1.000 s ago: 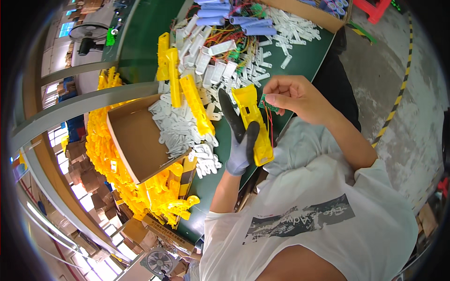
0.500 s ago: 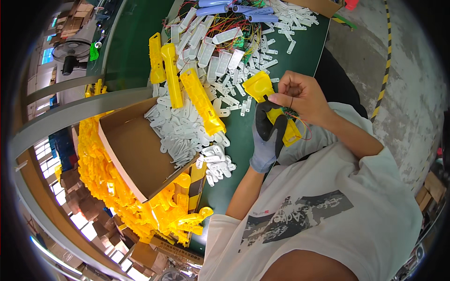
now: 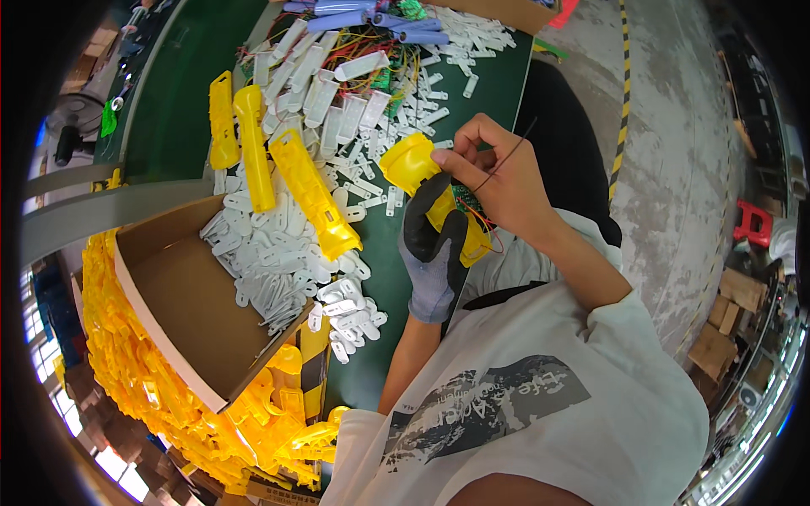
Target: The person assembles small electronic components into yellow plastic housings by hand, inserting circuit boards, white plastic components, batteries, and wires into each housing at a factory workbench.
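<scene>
My left hand [image 3: 432, 253], in a grey glove with black fingers, is wrapped round a yellow plastic flashlight housing [image 3: 407, 162]. The wide head of this half shell points up and away from me. A small green circuit board [image 3: 466, 201] with red wires [image 3: 496, 239] lies along the housing's right side, partly behind the glove. Bare and closed, my right hand [image 3: 502, 177] is at the head end, its thumb tip against the yellow rim. A thin dark wire [image 3: 512, 148] crosses its curled fingers; the exact pinch point is hidden.
Three yellow housings [image 3: 314, 196] lie left on the green table [image 3: 380, 282], among white plastic strips [image 3: 350, 118]. Blue cylindrical cells [image 3: 337, 21] and tangled wires lie at the far end. An open cardboard box [image 3: 181, 295] stands left, beside heaped yellow parts [image 3: 126, 337].
The view has shifted, so the table's contents appear further left. My right thumb has come to the housing's head, and the dark wire now sticks up past the fingers. The left hand keeps its hold.
</scene>
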Demonstrator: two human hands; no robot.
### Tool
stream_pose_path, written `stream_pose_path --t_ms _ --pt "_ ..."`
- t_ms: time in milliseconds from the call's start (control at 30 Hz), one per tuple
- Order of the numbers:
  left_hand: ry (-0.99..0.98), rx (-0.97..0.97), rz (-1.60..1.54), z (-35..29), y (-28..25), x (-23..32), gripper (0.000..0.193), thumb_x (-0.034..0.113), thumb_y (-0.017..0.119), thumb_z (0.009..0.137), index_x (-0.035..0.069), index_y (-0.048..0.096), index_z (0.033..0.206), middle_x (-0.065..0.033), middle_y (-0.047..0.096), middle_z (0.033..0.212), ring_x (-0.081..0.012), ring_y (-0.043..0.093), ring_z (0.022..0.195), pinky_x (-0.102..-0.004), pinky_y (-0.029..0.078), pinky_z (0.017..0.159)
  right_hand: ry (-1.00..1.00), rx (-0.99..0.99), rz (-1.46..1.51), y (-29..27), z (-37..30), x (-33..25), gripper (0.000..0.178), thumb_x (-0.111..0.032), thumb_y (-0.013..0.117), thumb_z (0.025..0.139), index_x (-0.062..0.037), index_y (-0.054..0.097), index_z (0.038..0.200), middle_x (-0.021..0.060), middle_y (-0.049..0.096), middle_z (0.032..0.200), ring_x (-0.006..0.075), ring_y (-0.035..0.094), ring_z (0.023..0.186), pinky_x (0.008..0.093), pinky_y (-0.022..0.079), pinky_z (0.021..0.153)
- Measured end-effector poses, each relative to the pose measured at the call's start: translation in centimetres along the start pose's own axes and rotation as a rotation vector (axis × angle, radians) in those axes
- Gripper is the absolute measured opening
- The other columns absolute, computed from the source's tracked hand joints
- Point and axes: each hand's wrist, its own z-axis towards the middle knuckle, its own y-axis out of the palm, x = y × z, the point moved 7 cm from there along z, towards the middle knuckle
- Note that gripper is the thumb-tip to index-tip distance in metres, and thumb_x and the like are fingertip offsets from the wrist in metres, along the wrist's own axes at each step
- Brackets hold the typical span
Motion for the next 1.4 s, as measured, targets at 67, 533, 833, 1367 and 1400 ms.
stream_pose_path --t_ms 67,533,833,1367,1400 --pt "-0.048 -0.003 0.046 0.0 0.1 -0.1 0.045 -0.006 0.056 0.082 0.001 0.052 0.126 -0.0093 0.052 0.125 -0.0178 0.051 0.113 -0.0311 0.04 0.097 0.109 -0.024 0.101 -0.1 -0.4 0.8 0.024 -0.02 0.07 0.085 -0.0028 0.055 0.083 -0.0011 0.054 0.069 0.0046 0.046 0.06 0.0206 0.04 0.054" --pt "0.109 0.164 0.199 0.5 -1.4 1.7 0.039 -0.007 0.057 0.082 0.001 0.054 0.119 -0.012 0.057 0.124 -0.0177 0.052 0.114 -0.0302 0.038 0.099 -0.366 -0.003 -0.255 -1.5 -5.1 -4.0 0.028 -0.001 0.075 0.066 -0.0047 0.066 0.093 0.0076 0.063 0.087 0.0198 0.061 0.077 0.0269 0.049 0.067" --pt "0.224 0.168 0.23 0.4 -1.6 2.6 0.039 -0.007 0.058 0.081 0.001 0.054 0.12 -0.0119 0.056 0.12 -0.0197 0.053 0.113 -0.0316 0.039 0.098 -0.363 0.042 -0.366 -0.4 -4.9 -4.0 0.018 0.002 0.07 0.067 -0.0061 0.065 0.082 0.0069 0.061 0.077 0.0202 0.058 0.066 0.0301 0.046 0.057" --pt "0.263 0.111 0.439 0.4 -0.8 2.4 0.038 -0.001 0.064 0.079 0.003 0.057 0.116 -0.0135 0.06 0.108 -0.0254 0.058 0.1 -0.0352 0.046 0.089 0.204 -0.415 0.137 0.7 -4.2 -0.3 0.017 -0.007 0.068 0.081 -0.0021 0.056 0.071 -0.0026 0.051 0.065 0.0047 0.045 0.058 0.022 0.035 0.053" --pt "0.266 0.133 0.438 0.4 -1.0 2.5 0.038 -0.001 0.065 0.079 0.003 0.057 0.116 -0.0138 0.06 0.108 -0.026 0.059 0.099 -0.0356 0.046 0.088 0.031 -0.348 0.004 0.4 -3.8 -1.4 0.016 -0.007 0.068 0.081 -0.0019 0.056 0.072 -0.0011 0.051 0.064 0.0054 0.047 0.057 0.0221 0.036 0.052"
